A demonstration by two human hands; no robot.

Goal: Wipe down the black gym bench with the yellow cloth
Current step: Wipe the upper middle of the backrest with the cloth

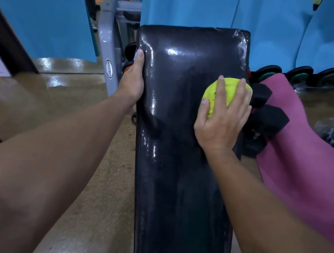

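Fingers (223, 85) of the right hand (223, 117) spread wide and lie flat over the yellow cloth (209, 96), pressing the bunched fabric down onto the black gym bench (179, 150). Its thumb curls around the near left side of the cloth, so the cloth bulges out between thumb and forefinger. Cloth and hand sit on the right half of the pad, close to its right edge and toward the far end.

On the opposite side, the left hand (132, 79) clamps the left edge of the bench, thumb lying on top of the pad and the other fingers wrapped underneath, hidden from view. Both bare forearms reach in from the bottom corners.

Bright glossy streaks show on the upper left part of the pad, while the near part looks duller. At the far right corner the covering is wrinkled and shiny.

Just to the right of the bench, black hex dumbbells (268, 118) lie on the floor, partly against a pink mat (307, 170). Farther back, round weight plates (301, 76) line up along blue panels (203, 3). To the left stands a grey machine frame (108, 51) with an oval label. The floor (101, 159) is brownish and speckled.
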